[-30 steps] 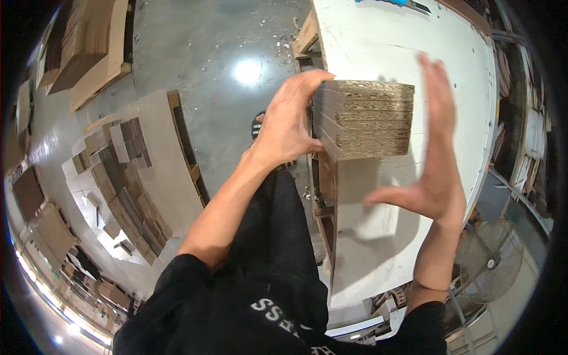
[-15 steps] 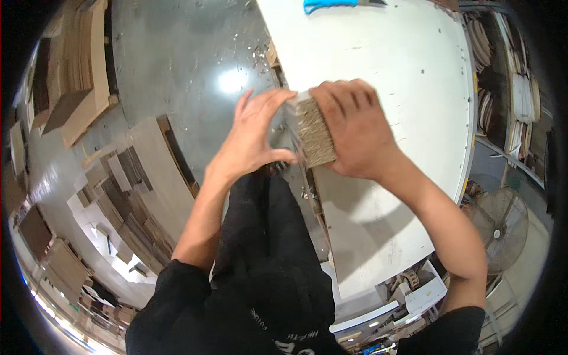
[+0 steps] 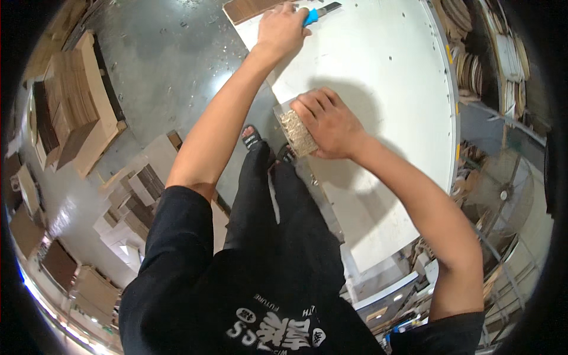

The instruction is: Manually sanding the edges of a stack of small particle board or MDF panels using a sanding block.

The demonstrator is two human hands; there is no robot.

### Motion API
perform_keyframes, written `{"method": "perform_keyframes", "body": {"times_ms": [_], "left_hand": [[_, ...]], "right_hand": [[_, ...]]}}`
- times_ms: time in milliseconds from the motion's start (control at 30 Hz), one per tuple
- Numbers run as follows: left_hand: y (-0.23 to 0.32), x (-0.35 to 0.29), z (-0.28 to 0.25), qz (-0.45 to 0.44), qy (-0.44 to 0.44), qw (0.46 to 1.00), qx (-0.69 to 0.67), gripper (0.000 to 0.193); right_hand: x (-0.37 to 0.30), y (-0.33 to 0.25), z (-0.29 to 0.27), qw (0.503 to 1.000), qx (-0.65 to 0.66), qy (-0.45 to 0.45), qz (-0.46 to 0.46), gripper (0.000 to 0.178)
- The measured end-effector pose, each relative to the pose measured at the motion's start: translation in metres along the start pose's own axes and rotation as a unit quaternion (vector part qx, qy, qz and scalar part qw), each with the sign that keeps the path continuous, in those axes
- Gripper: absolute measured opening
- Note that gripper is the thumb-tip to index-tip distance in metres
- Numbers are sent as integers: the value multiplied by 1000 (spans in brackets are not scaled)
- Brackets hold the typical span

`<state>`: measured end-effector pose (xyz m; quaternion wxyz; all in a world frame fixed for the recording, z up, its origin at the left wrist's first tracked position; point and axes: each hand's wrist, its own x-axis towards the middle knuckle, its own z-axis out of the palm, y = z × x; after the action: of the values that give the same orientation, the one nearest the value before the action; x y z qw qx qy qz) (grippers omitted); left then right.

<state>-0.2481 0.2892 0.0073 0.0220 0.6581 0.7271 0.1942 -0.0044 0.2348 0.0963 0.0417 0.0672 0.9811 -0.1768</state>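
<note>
At the far end of the white tabletop [image 3: 408, 100], my left hand [image 3: 281, 29] is closed around a blue-handled utility knife [image 3: 311, 18]. Its blade points up and to the right, away from the hand; part of the handle is hidden by my fingers. My right hand [image 3: 332, 123] grips a thick block [image 3: 298, 135] at the table's left edge. The block shows a rough, tan, particleboard-like side, and my fingers wrap over its right end. A brown wood-look board [image 3: 251, 8] lies beside my left hand at the far corner.
Stacked brown panels [image 3: 72, 100] stand on the floor to the left, with more loose boards [image 3: 139, 192] nearer me. A fan [image 3: 503, 194] stands beyond the table on the right. Rolls of edging strip [image 3: 467, 74] sit on shelving there. My feet are by the table's left edge.
My left hand has left the block and reached far forward onto the utility knife, whose blade now points up and right. My right hand still holds the block at the table edge.
</note>
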Motion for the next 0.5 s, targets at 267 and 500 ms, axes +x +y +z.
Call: {"method": "perform_keyframes", "body": {"times_ms": [267, 500], "left_hand": [[29, -183, -71, -352, 57, 789, -500, 37], [115, -225, -71, -422, 167, 674, -583, 61]], "right_hand": [[1, 2, 0, 996, -10, 77, -34, 77], [-3, 1, -4, 998, -47, 38, -31, 93]]}}
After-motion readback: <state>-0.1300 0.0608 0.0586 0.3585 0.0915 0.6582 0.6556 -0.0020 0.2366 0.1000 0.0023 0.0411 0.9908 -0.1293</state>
